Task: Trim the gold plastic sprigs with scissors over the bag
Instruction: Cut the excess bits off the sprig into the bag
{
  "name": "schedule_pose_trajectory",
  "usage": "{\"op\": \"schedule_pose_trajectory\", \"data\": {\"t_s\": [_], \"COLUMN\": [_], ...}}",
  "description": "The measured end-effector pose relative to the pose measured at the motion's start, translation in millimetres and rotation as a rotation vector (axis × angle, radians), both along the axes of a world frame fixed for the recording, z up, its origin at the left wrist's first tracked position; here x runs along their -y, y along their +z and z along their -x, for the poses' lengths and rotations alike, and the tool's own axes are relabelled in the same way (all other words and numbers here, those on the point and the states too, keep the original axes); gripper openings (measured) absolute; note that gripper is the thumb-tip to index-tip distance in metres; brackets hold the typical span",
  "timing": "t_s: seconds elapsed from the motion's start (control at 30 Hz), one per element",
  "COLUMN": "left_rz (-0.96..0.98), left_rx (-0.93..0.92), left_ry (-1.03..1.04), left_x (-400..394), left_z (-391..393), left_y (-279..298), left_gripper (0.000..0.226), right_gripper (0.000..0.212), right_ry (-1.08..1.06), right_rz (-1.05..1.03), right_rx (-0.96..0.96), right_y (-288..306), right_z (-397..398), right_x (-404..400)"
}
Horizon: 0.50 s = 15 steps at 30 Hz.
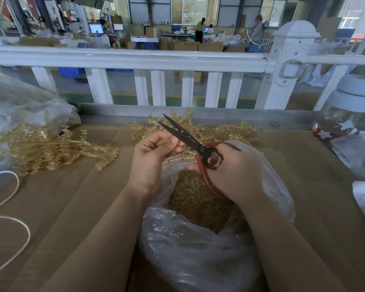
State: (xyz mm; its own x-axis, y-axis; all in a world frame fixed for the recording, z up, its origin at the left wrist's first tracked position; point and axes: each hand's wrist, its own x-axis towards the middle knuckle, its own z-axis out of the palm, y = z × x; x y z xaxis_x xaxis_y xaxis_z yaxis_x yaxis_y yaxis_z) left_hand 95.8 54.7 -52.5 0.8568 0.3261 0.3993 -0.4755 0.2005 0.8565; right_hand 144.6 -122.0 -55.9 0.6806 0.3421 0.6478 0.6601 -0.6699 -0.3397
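The bag (198,249) gaped beneath; my right hand (236,175) gripped the scissors (188,138), blades parted, pointing away-left over my left hand (154,152), which pinched a sprig (178,153).

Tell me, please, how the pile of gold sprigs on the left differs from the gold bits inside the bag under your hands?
The left pile of sprigs lies loose on the cardboard, long and branched, beside another plastic bag. The gold bits are short fragments, heaped inside the open clear bag, directly below the scissors. Both share the same translucent gold colour.
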Motion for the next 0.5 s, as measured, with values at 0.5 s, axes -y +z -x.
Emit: {"op": "schedule_pose_trajectory", "data": {"t_s": [0.5], "left_rz": [-0.135], "left_rx": [0.008], "left_ry": [0.069], "left_x": [14.5], "left_z": [4.9], "left_y": [6.1], "left_gripper": [0.013], "right_gripper": [0.052], "right_ry": [-0.034], "right_rz": [0.029], "right_rx": [0.012], "right_y": [0.3], "right_z": [-0.1], "right_x": [1.4]}}
